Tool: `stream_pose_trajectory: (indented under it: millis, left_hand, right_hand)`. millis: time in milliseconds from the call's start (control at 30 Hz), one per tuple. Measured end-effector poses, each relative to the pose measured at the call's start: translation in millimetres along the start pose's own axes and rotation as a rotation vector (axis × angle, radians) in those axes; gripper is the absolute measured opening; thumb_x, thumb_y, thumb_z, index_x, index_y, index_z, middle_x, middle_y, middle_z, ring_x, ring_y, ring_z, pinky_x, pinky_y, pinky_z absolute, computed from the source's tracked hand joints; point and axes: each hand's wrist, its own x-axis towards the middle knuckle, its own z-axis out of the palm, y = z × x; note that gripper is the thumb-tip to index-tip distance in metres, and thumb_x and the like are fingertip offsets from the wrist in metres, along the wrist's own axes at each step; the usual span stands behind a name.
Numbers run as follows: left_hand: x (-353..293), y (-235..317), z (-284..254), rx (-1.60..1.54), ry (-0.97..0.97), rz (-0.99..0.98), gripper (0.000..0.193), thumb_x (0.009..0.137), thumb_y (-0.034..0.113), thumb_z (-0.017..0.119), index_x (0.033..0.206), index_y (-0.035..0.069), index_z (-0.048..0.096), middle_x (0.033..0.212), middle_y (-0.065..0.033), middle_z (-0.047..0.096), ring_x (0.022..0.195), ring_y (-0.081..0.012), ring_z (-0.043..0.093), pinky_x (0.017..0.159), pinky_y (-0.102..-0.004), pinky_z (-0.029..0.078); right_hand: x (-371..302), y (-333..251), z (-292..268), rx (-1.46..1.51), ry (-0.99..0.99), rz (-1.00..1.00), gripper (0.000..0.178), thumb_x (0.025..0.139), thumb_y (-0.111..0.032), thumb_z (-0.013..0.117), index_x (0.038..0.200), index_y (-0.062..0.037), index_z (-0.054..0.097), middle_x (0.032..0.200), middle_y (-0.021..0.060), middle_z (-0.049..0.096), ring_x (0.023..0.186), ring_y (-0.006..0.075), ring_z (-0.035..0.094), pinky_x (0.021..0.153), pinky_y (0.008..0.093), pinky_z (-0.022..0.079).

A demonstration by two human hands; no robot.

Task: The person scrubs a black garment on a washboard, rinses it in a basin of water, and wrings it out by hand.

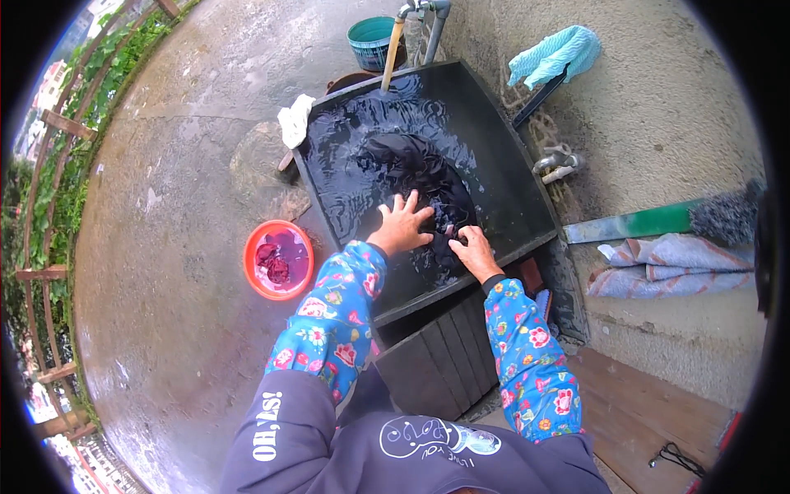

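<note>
A dark wet garment (pixel 415 165) lies bunched in the water of a dark square washing sink (pixel 527 249). My left hand (pixel 400 227) is over the garment's near left part with its fingers spread, holding nothing. To its right, my right hand (pixel 476 252) has curled fingers and thumb pinched at the near edge of the cloth. Part of the garment is under water, and its full shape cannot be made out. Blue flowered sleeve covers (pixel 329 321) are on both my forearms.
An orange-red basin (pixel 250 262) with reddish cloth in liquid stands left of the sink. White cloth (pixel 296 121) hangs on the far left corner. A pipe (pixel 393 53), teal bucket (pixel 370 31), wall tap (pixel 559 163), light-blue cloth (pixel 559 56), brush (pixel 683 217) and folded towel (pixel 671 267) surround it.
</note>
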Motion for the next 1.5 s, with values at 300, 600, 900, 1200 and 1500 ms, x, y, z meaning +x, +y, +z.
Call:
stream_pose_trajectory:
  millis: [300, 600, 900, 1200, 1500]
  left_hand:
    - [15.6, 17.7, 44.2, -0.311, -0.004, -0.239, 0.056, 0.079, 0.037, 0.068, 0.122, 0.005, 0.054, 0.138, -0.0241, 0.04, 0.125, -0.042, 0.041, 0.101, -0.0552, 0.034]
    - [22.6, 29.9, 74.9, -1.112, 0.125, -0.571, 0.022, 0.086, 0.021, 0.06, 0.098, 0.002, 0.06, 0.079, -0.0116, 0.062, 0.074, -0.0252, 0.063, 0.063, -0.0379, 0.05]
    - [-32.0, 20.9, 24.2, -1.86, 0.014, -0.559, 0.04, 0.075, -0.006, 0.053, 0.113, 0.004, 0.054, 0.085, -0.0047, 0.061, 0.069, -0.018, 0.062, 0.059, -0.0317, 0.052]
    - [-72.8, 9.7, 29.5, -1.449, 0.135, -0.71, 0.062, 0.068, -0.006, 0.06, 0.127, 0.007, 0.045, 0.094, -0.0117, 0.055, 0.077, -0.0227, 0.061, 0.063, -0.0329, 0.051]
    - [-14.4, 0.3, 39.9, -0.642, 0.175, -0.623, 0.033, 0.074, 0.026, 0.069, 0.099, 0.006, 0.061, 0.085, -0.0132, 0.066, 0.08, -0.0297, 0.064, 0.073, -0.0385, 0.05]
  right_hand:
    - [41.0, 49.4, 0.0, -0.193, -0.168, 0.068, 0.021, 0.074, -0.015, 0.065, 0.093, -0.0047, 0.067, 0.094, 0.0202, 0.067, 0.094, 0.0372, 0.062, 0.083, 0.0418, 0.049]
    - [-6.7, -15.8, -58.3, 0.955, 0.098, 0.234, 0.012, 0.087, -0.01, 0.058, 0.097, -0.0039, 0.06, 0.089, -0.0027, 0.057, 0.084, 0.0085, 0.052, 0.077, 0.0238, 0.042]
    - [4.7, 5.3, -97.7, 0.856, 0.259, 0.293, 0.025, 0.086, -0.034, 0.067, 0.087, -0.0101, 0.061, 0.077, -0.0047, 0.055, 0.07, 0.006, 0.051, 0.062, 0.0251, 0.043]
    - [9.3, 23.2, -40.6, 0.111, 0.041, 0.164, 0.034, 0.07, -0.006, 0.056, 0.103, 0.0016, 0.062, 0.091, 0.0179, 0.067, 0.086, 0.0284, 0.064, 0.08, 0.0351, 0.049]
    - [-13.0, -3.2, -21.6, 0.123, 0.463, 0.176, 0.043, 0.08, -0.017, 0.069, 0.116, -0.0007, 0.052, 0.116, 0.018, 0.051, 0.097, 0.0255, 0.053, 0.084, 0.0355, 0.045]
